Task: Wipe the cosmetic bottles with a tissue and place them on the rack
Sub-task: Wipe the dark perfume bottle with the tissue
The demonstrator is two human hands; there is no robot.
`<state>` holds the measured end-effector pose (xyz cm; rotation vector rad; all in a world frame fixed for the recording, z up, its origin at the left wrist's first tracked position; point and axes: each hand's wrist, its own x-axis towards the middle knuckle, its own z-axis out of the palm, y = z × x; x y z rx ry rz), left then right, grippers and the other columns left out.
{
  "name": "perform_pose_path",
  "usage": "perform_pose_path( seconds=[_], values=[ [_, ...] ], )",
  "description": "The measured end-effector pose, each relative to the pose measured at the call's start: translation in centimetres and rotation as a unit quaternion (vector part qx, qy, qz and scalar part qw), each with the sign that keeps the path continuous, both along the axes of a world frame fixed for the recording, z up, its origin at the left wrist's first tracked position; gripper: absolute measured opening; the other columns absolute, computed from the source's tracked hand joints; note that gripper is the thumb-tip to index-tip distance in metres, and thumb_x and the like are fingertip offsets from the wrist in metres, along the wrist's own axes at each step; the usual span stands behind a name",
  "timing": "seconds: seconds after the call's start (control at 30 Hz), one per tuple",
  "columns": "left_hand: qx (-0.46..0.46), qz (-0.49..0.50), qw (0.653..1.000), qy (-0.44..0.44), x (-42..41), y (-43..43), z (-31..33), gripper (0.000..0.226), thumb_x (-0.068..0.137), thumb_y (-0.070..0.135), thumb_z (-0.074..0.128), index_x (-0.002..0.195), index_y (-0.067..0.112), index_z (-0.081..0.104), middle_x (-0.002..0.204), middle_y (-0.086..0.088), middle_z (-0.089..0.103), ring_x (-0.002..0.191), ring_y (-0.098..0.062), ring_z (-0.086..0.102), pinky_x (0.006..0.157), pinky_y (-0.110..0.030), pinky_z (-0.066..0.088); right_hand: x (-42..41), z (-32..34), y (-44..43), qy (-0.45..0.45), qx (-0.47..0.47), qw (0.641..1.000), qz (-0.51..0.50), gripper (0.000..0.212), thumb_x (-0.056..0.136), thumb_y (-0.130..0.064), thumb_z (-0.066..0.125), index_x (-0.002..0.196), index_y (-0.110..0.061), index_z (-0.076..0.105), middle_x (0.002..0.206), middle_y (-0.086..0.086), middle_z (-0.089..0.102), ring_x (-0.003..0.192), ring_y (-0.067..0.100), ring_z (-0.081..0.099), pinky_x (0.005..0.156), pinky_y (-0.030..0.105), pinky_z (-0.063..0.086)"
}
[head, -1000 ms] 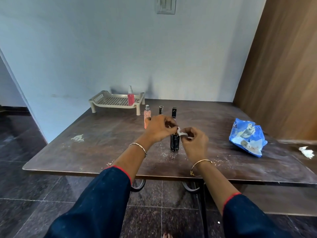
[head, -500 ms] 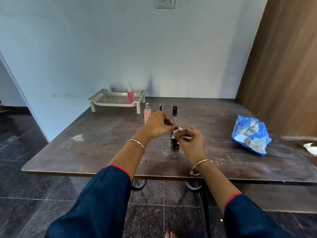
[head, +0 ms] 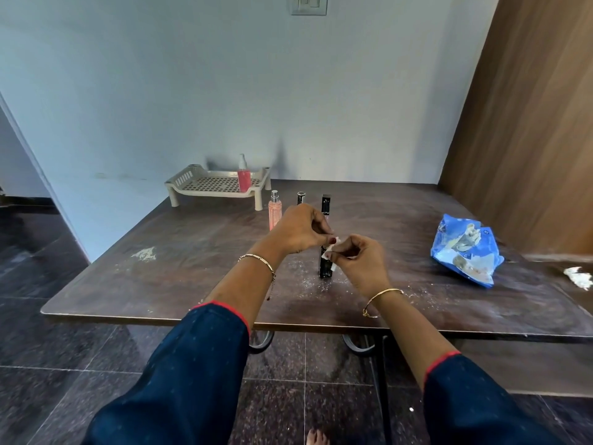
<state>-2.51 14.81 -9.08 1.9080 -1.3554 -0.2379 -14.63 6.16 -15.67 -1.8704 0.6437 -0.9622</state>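
Now rack (head: 180,180) holds red bottle (head: 244,180); blue packet (head: 449,252) seemingly holds tissues (head: 469,234); left hand (head: 300,231), right hand (head: 361,263) both pinch tissue (head: 328,254).

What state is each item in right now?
rack: standing on the table, one bottle on it
red bottle: upright on the rack
peach bottle: upright on the table
black bottle: upright on the table
tissue: pinched between both hands
left hand: pinches the tissue
right hand: pinches the tissue
blue packet: lying crumpled on the table
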Motion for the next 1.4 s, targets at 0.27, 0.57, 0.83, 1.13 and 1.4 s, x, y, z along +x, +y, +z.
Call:
perform_pose_path(
  seconds=[0.27, 0.57, 0.83, 1.13, 1.4],
  values=[
    [0.009, 0.006, 1.0, 0.002, -0.1, -0.1, 0.1, 0.013, 0.07, 0.011, 0.082, 0.081, 0.007, 0.075, 0.07, 0.011, 0.067, 0.065, 0.005, 0.062, 0.07, -0.005, 0.048, -0.5, -0.4, 0.3, 0.125, -0.097, 0.987, -0.016, 0.027, 0.064, -0.01, 0.083, 0.054, -0.02, 0.06, 0.063, -0.006, 0.067, 0.063, 0.011, 0.064, 0.06, 0.026, 0.052],
    [0.025, 0.004, 1.0, -0.005, -0.1, -0.2, 0.6, 0.015, 0.07, 0.012, 0.082, 0.082, 0.006, 0.075, 0.078, 0.001, 0.072, 0.069, -0.003, 0.065, 0.077, -0.015, 0.053, -0.2, 1.2, 0.4, 0.079, -0.092, 0.992, -0.038, 0.034, 0.061, -0.01, 0.084, 0.049, -0.026, 0.056, 0.057, -0.013, 0.062, 0.056, 0.003, 0.059, 0.056, 0.017, 0.049],
    [0.03, 0.014, 0.999, 0.001, -0.1, -0.3, 0.4, 0.016, 0.07, 0.012, 0.082, 0.083, 0.006, 0.075, 0.075, 0.004, 0.07, 0.064, 0.004, 0.061, 0.067, -0.005, 0.047, -0.5, -1.0, 0.7, 0.166, -0.085, 0.982, -0.022, 0.028, 0.061, -0.018, 0.085, 0.054, -0.018, 0.058, 0.057, -0.009, 0.061, 0.055, 0.005, 0.056, 0.053, 0.019, 0.041],
    [0.027, 0.014, 1.0, -0.005, 0.2, -0.3, 0.4, 0.012, 0.07, 0.017, 0.082, 0.079, 0.012, 0.075, 0.072, 0.006, 0.07, 0.064, 0.005, 0.06, 0.065, -0.008, 0.045, 0.5, 2.2, 0.9, 0.06, -0.131, 0.989, -0.04, 0.038, 0.063, -0.014, 0.083, 0.049, -0.025, 0.05, 0.056, -0.006, 0.059, 0.057, 0.015, 0.057, 0.055, 0.03, 0.047],
    [0.022, 0.01, 1.0, 0.006, 0.1, -0.3, 0.3, 0.015, 0.069, 0.013, 0.083, 0.08, 0.007, 0.075, 0.072, 0.006, 0.069, 0.067, 0.0, 0.064, 0.072, -0.011, 0.051, -0.9, -0.5, 0.7, 0.201, -0.155, 0.967, -0.029, 0.033, 0.064, -0.018, 0.082, 0.053, -0.021, 0.051, 0.059, -0.008, 0.058, 0.057, 0.01, 0.054, 0.052, 0.019, 0.039]
  ],
)
